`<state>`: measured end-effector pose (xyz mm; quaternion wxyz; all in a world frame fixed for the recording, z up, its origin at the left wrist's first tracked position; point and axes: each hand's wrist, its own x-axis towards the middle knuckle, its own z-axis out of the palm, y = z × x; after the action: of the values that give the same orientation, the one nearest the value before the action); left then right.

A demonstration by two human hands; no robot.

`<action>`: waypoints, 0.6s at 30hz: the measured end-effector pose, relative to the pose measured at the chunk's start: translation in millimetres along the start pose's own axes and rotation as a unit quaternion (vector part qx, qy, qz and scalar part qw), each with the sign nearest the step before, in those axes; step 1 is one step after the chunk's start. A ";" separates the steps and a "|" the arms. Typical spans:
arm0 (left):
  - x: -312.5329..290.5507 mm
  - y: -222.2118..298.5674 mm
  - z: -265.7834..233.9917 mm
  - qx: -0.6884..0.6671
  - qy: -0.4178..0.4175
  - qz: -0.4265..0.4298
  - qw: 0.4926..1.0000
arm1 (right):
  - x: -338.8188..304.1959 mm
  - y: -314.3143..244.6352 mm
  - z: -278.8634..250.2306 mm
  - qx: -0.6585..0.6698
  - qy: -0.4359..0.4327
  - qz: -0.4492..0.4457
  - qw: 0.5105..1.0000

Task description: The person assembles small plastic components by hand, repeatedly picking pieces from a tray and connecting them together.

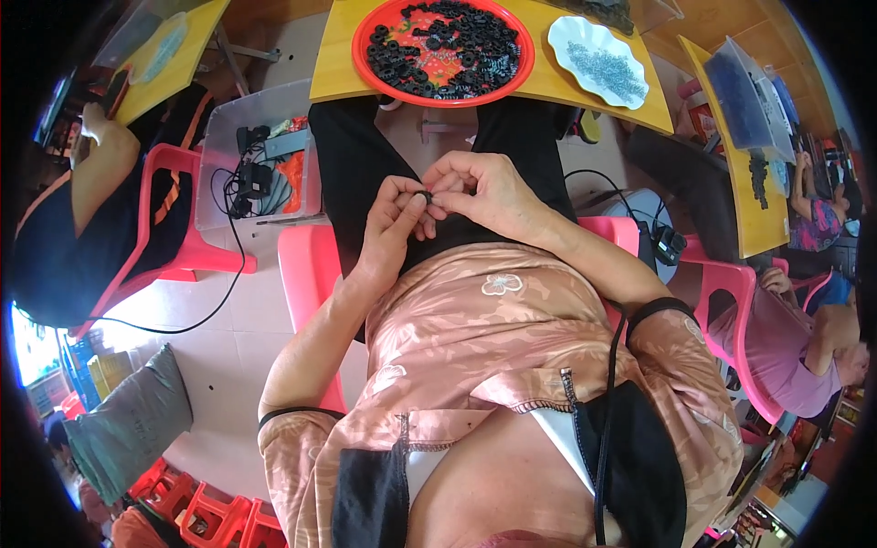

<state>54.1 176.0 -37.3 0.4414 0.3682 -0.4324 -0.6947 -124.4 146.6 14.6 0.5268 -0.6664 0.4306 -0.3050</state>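
Observation:
Above my lap, my left hand and my right hand meet with fingers closed around a small black plastic part. The left thumb and index finger pinch it, and the right fingertips press against it from the other side. Most of the part is covered by the fingers, so its exact shape cannot be made out. In front of me on the yellow table, a round red tray holds many small black plastic pieces and some little metal springs. Beside it, a white scalloped dish holds a heap of small springs.
The yellow table ends just beyond my knees. At my left stands a clear plastic bin with cables and chargers. Pink chairs with seated people flank me. A black cable trails across the floor; red stools stand behind.

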 end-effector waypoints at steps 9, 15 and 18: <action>-1.3 7.9 1.4 -0.113 -0.051 -0.067 0.990 | 2.6 17.4 -8.4 0.192 -0.066 0.037 0.978; -1.0 7.1 1.2 -0.033 -0.034 -0.045 0.998 | 2.1 16.6 -8.9 0.151 -0.054 0.062 0.985; -0.3 5.0 1.3 -0.004 -0.029 -0.025 0.999 | 0.7 20.8 -7.3 0.147 -0.058 0.039 0.987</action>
<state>54.6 175.5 -32.2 0.4128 0.3573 -0.4330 -0.7173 -135.5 141.2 -3.7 0.6551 -0.5807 0.3752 -0.3047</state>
